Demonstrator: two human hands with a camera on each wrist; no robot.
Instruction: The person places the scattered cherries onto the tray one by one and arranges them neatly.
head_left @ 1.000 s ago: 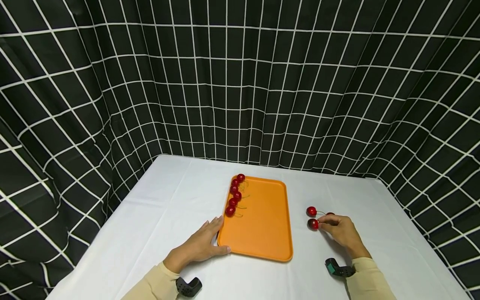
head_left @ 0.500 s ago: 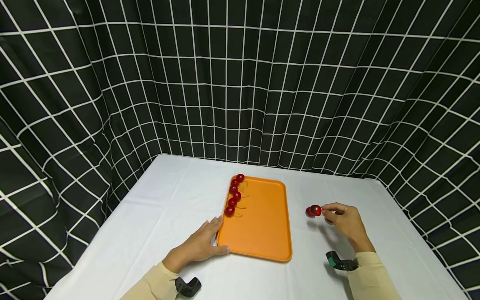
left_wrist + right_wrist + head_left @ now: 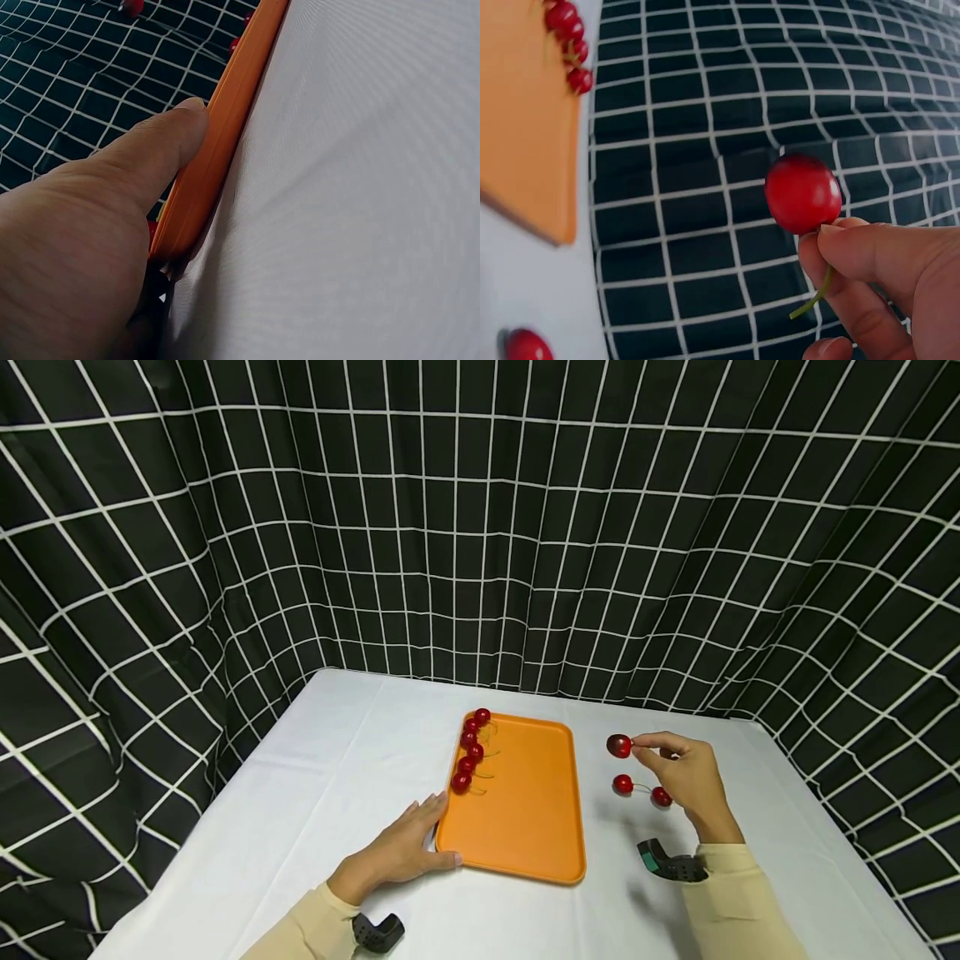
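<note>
Between thumb and fingertips, my right hand (image 3: 686, 772) pinches a dark red cherry (image 3: 618, 746) by its stem end, held up above the table to the right of the tray. In the right wrist view the green stem (image 3: 814, 296) of this cherry (image 3: 802, 193) hangs below the fingers. My left hand (image 3: 401, 847) rests at the near left corner of the orange tray (image 3: 525, 810), its fingers along the left side and the thumb on the near rim. Several cherries (image 3: 467, 766) lie in a row along the tray's left edge, stems pointing right.
Two more cherries, one at left (image 3: 622, 784) and one at right (image 3: 661, 797), lie on the white tablecloth (image 3: 360, 735) below the raised right hand. Black curtains (image 3: 495, 527) with a white grid stand behind and on both sides of the table. Each wrist wears a black band.
My right hand has picked a cherry off the table and raised it up and away from me, uncovering the two cherries left there. The left hand and tray stay put.
</note>
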